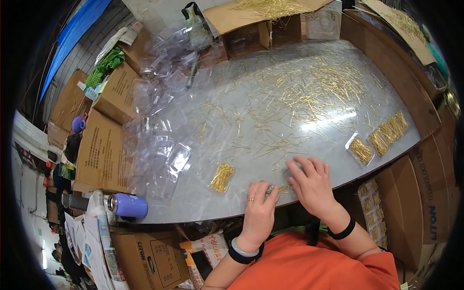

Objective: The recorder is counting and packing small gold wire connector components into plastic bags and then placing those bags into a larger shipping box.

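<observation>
At the near edge of the metal table my left hand [259, 212] rests with its fingers bent together; a small dark bit shows at the fingertips, and what they hold is too small to make out. My right hand [313, 187] lies just right of it, fingers apart and bent down to the tabletop. Between the hands are a few gold wire hooks [284, 189]. Left of my hands lies a packed bundle of gold hooks [222, 178] in clear plastic. To the right sit another clear pack of hooks [361, 149] and a row of similar packs [388, 133].
Loose gold hooks [333, 87] cover the table's far right. Clear plastic bags [166, 145] heap along its left side. A purple bottle [130, 205] lies at the near left corner. Cardboard boxes [104, 150] border the left; a cardboard wall [396, 72] borders the right.
</observation>
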Demonstrator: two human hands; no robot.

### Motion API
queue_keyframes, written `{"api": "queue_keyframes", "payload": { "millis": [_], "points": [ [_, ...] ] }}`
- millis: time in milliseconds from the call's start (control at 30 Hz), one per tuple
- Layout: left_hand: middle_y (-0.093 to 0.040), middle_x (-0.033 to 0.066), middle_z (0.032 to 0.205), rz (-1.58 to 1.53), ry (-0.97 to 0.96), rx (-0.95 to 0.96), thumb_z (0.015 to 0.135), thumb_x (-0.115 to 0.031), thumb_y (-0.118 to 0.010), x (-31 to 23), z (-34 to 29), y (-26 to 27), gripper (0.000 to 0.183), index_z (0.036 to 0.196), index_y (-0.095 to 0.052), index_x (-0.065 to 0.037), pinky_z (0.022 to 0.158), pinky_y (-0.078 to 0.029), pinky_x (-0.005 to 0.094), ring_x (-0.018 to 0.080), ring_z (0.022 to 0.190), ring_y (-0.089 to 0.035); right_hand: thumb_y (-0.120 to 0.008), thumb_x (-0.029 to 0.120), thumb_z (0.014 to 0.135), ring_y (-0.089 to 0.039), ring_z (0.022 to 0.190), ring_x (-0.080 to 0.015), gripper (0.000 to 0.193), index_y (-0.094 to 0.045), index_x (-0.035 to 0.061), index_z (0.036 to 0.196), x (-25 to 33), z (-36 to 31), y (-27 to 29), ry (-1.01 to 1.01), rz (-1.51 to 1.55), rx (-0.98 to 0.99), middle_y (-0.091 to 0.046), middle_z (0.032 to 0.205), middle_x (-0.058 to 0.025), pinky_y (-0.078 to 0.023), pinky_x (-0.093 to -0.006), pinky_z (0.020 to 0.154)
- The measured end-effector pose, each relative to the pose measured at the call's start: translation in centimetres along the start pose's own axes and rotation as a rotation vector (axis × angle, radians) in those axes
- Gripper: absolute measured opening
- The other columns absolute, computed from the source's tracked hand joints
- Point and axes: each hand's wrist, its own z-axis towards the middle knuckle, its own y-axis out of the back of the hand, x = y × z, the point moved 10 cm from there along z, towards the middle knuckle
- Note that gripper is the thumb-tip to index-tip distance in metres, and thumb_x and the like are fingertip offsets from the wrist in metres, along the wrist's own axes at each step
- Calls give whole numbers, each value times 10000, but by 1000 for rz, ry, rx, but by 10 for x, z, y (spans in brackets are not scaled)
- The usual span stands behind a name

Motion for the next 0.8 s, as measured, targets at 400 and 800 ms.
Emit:
{"api": "queue_keyframes", "payload": {
  "millis": [400,800],
  "points": [
    [-604,194,1240,-19,14,-10,893,-3,-687,3,-3,0,292,1185,-696,-3,1120,-425,544,413,1232,-569,-661,150,903,-523,1168,-325,359,-628,66,1251,-14,-2,8,-58,-12,-9,-611,1247,-91,-382,-468,1004],
    [-595,226,1288,-38,3,-2,893,55,-649,0,-5,-9,355,1247,-628,67,1134,-419,541,436,1280,-552,-609,-51,890,-558,1222,-376,435,-584,-7,1322,-21,-41,17,-219,363,-56,-591,1302,-187,-455,-437,1040]
  ]
}}
